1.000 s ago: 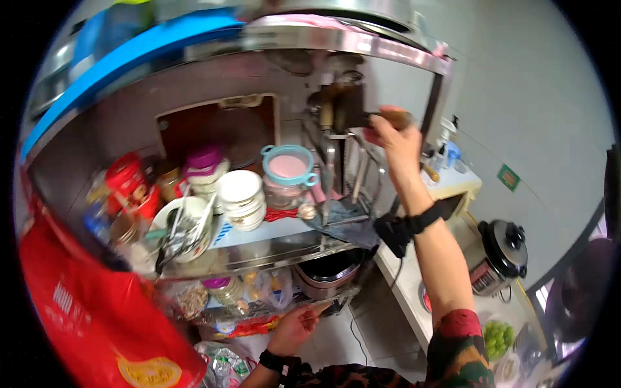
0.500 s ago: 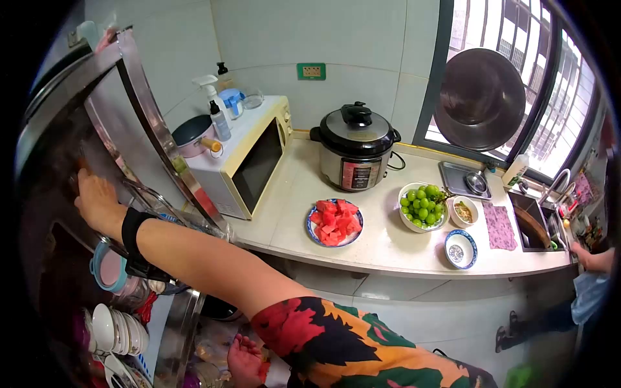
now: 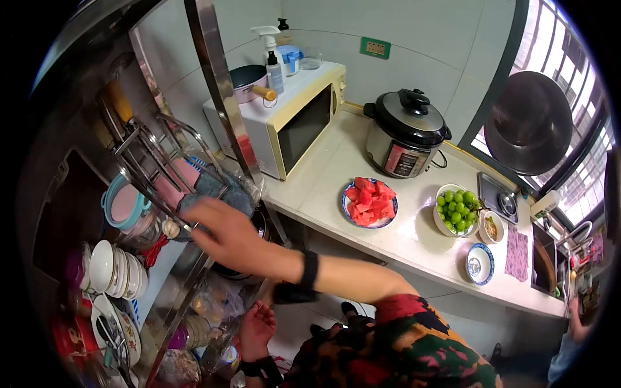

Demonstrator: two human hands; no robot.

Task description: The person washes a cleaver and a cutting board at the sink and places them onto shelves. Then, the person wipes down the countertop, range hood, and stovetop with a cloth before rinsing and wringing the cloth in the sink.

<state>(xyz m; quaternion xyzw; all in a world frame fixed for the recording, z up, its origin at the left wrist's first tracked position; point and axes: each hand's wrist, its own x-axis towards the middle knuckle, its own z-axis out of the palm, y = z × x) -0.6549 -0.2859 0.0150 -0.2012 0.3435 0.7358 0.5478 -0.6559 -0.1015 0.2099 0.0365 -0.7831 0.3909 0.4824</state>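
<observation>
My right hand [image 3: 226, 233], blurred by motion, reaches left over the shelf edge with its fingers stretched out and nothing visible in them. Its fingertips overlap the front of a metal rack [image 3: 149, 165]; whether they touch it I cannot tell. In the rack's upper part stands a wooden-handled tool [image 3: 119, 100], its lower part hidden. Below my right forearm, my left hand [image 3: 257, 326] hangs low beside the shelf, fingers curled and seemingly empty. Near my right hand are a grey-blue cloth-like item [image 3: 226, 193] and a teal-rimmed container [image 3: 123, 204].
Stacked white bowls [image 3: 116, 268] and plates fill the left shelf. A microwave [image 3: 259, 139], pressure cooker [image 3: 404, 132], plate of watermelon [image 3: 370, 202] and bowl of green grapes [image 3: 456, 210] stand on the counter [image 3: 317, 187]. Another person's arm [image 3: 577, 321] shows far right, by the sink [image 3: 543, 258].
My right hand has drawn back from the upper left of the shelf, down and to the right. My left hand has risen slightly. The view has turned left, bringing the rack into fuller view.
</observation>
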